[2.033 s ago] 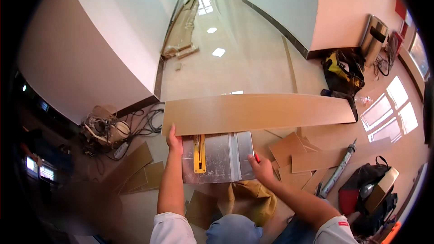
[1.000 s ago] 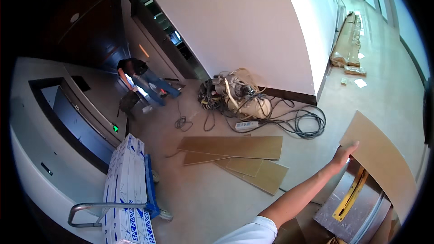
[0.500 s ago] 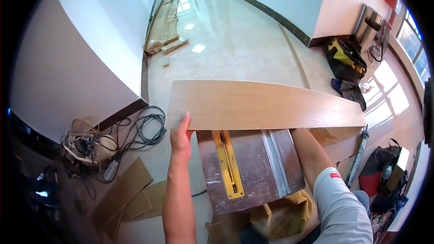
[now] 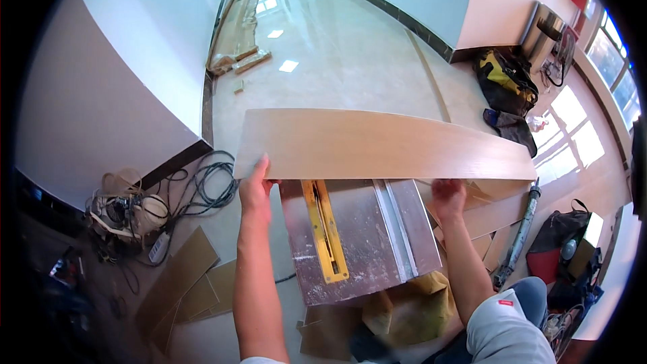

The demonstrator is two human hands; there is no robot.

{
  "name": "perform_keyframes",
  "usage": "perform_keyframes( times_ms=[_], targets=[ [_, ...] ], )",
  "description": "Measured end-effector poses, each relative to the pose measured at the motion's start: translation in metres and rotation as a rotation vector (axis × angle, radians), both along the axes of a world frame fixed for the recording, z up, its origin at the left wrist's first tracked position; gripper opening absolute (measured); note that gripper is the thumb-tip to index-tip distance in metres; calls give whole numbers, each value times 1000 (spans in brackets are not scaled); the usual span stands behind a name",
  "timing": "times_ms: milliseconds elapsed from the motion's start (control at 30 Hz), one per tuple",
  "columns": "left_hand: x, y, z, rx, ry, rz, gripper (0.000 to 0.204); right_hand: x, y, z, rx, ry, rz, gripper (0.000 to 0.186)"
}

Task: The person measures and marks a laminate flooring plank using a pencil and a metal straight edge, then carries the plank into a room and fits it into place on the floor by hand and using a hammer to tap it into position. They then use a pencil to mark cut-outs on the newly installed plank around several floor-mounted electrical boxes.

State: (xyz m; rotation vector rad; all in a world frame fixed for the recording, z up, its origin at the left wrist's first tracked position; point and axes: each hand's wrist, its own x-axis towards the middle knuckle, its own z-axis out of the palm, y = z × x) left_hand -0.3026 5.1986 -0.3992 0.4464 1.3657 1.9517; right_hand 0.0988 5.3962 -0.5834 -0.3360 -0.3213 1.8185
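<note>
A long light-wood plank (image 4: 377,143) lies crosswise in front of me, over the far part of a scuffed metal saw table (image 4: 360,243) with a yellow slotted insert (image 4: 327,256) and a pale metal track (image 4: 397,229). My left hand (image 4: 256,189) grips the plank's left end, thumb on top. My right hand (image 4: 449,195) holds the near edge toward the right, fingers curled under it and partly hidden. Beneath the table is a crumpled tan cloth (image 4: 428,300).
Cut boards (image 4: 172,286) lie at lower left, below a compressor (image 4: 121,219) with coiled hoses (image 4: 212,185). A long tube (image 4: 512,246) and bags (image 4: 546,256) are at right, another tool bag (image 4: 499,84) farther back. Wrapped boards (image 4: 236,27) lie along the corridor's left wall.
My view swung left a second ago and is back facing forward. My right hand, earlier at the table's side with a red pen, has moved up to the plank, which sits slightly higher in view.
</note>
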Motion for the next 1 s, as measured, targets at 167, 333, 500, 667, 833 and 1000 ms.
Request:
perform_keyframes(
  times_ms=[167, 333, 500, 667, 833, 1000],
  targets=[
    [-3, -9, 13, -15, 18, -5, 23, 51, 5, 24, -186, 69, -202, 39],
    [24, 0, 14, 26, -70, 5, 22, 129, 89, 15, -156, -286, -199, 24],
    [25, -29, 33, -32, -40, 132, 20, 92, 69, 68, -249, -359, -217, 34],
    [-16, -72, -5, -67, -56, 108, 18, 68, 60, 74, -150, -479, -183, 35],
    [17, -61, 9, -77, -9, 119, 25, 112, 75, 34, -130, -379, -3, 27],
    [4, -77, 17, -62, 74, 71, 28, 85, 39, 20, -164, -338, 95, 15]
  ],
)
